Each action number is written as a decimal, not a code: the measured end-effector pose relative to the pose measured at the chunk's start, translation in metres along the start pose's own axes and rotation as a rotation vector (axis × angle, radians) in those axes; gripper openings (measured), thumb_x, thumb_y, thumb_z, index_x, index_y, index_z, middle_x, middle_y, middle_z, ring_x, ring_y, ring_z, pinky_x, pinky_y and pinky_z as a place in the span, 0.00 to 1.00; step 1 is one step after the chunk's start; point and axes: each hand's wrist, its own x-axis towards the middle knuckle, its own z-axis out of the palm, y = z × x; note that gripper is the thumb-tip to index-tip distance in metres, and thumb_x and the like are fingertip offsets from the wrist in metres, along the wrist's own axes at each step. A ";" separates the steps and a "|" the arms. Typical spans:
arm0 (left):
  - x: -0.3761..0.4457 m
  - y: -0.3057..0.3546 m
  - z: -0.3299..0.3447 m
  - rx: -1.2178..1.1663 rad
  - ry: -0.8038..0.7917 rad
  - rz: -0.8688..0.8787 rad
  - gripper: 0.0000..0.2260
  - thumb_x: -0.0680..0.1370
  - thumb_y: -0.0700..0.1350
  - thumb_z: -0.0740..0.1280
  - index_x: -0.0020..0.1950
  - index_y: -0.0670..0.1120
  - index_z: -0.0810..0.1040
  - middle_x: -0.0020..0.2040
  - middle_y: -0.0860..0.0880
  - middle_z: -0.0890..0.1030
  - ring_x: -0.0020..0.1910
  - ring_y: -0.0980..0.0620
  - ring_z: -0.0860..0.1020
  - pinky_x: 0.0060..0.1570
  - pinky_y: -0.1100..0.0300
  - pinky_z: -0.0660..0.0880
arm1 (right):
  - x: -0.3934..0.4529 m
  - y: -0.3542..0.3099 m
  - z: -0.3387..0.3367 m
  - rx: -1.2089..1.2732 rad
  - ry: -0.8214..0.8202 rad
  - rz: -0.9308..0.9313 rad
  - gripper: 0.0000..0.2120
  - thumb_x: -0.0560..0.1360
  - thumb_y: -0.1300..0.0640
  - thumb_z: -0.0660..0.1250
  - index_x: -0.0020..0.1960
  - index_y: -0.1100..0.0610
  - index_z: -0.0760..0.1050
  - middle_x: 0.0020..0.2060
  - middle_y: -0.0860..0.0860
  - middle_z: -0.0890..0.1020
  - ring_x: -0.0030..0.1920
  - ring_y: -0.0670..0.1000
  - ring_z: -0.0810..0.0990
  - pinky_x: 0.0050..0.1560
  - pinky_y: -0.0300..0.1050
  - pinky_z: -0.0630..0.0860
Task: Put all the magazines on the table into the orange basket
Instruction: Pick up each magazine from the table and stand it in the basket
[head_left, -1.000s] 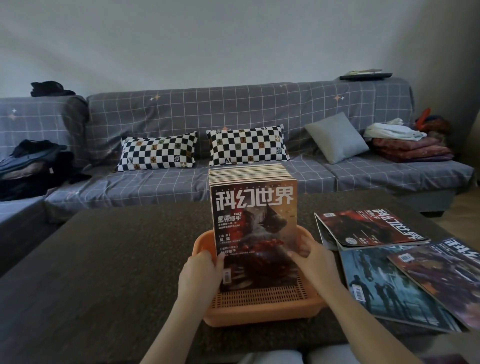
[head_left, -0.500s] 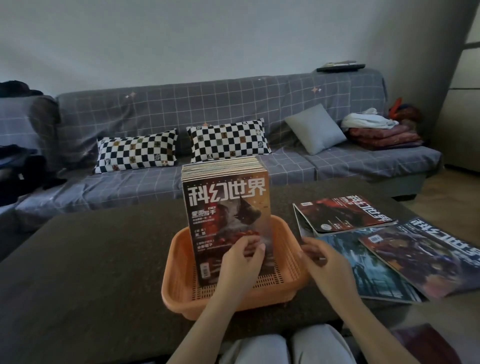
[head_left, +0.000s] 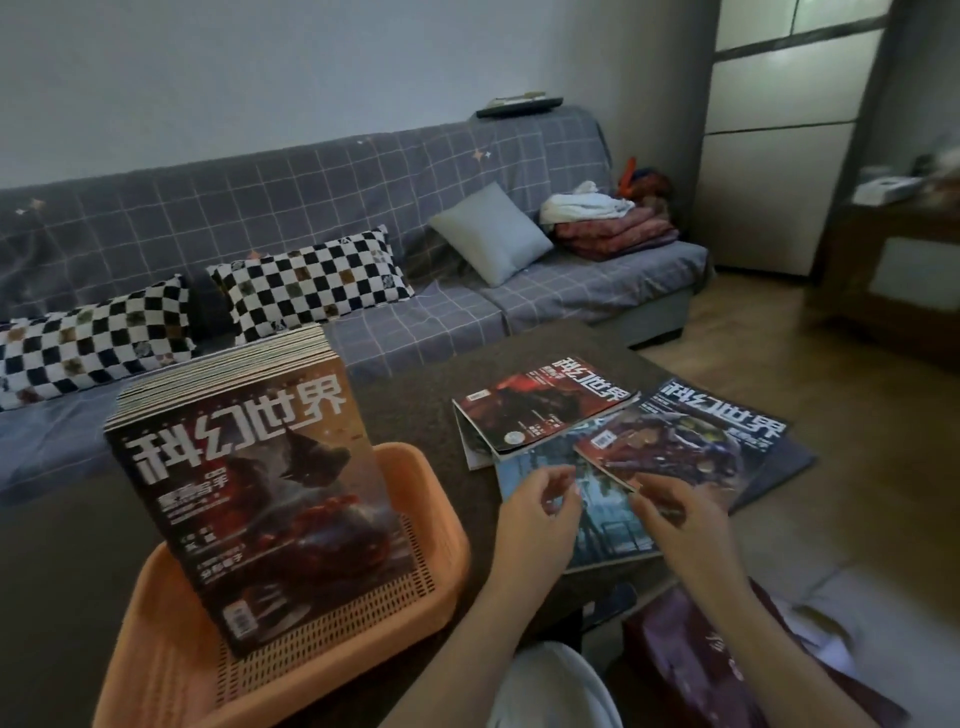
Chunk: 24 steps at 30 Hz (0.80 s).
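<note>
An orange basket (head_left: 171, 670) sits at the near left of the dark table (head_left: 431, 415). A thick stack of magazines (head_left: 260, 493) stands upright in it, leaning back. To its right several magazines lie flat and overlapping: a red-covered one (head_left: 540, 410), a blue one (head_left: 608, 525) and a purple one (head_left: 691, 447). My left hand (head_left: 535, 519) hovers over the blue magazine's left part, fingers curled and apart, holding nothing. My right hand (head_left: 680, 519) hovers by the near corner of the purple magazine, fingers apart, empty.
A grey checked sofa (head_left: 363, 234) runs behind the table with two checkered cushions (head_left: 306, 286), a grey pillow (head_left: 491, 234) and folded blankets (head_left: 613, 228). A dark red bag (head_left: 727, 670) lies on the floor by my right knee. A wooden cabinet (head_left: 893, 270) stands at the right.
Both hands left the upright stack in the basket and moved right, over the flat magazines. My head turned right, so the basket now sits at the left.
</note>
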 end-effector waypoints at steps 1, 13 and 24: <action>0.005 0.000 0.010 0.007 -0.015 -0.013 0.10 0.79 0.47 0.65 0.60 0.50 0.78 0.53 0.58 0.79 0.49 0.65 0.76 0.42 0.78 0.70 | 0.004 0.009 -0.005 -0.018 0.019 0.019 0.11 0.71 0.54 0.71 0.53 0.54 0.81 0.45 0.51 0.83 0.44 0.50 0.80 0.46 0.48 0.78; 0.090 -0.030 0.083 0.288 -0.165 -0.172 0.26 0.80 0.54 0.61 0.77 0.50 0.59 0.79 0.49 0.56 0.77 0.48 0.54 0.75 0.44 0.52 | 0.021 0.069 -0.020 -0.055 0.127 0.229 0.19 0.69 0.56 0.74 0.58 0.59 0.78 0.52 0.52 0.72 0.48 0.50 0.75 0.52 0.43 0.72; 0.098 -0.032 0.082 0.271 -0.092 -0.209 0.22 0.74 0.52 0.71 0.65 0.45 0.76 0.59 0.45 0.76 0.49 0.53 0.78 0.51 0.58 0.76 | 0.011 0.080 -0.033 0.290 0.206 0.557 0.29 0.73 0.57 0.70 0.71 0.57 0.63 0.41 0.48 0.77 0.36 0.45 0.76 0.27 0.37 0.70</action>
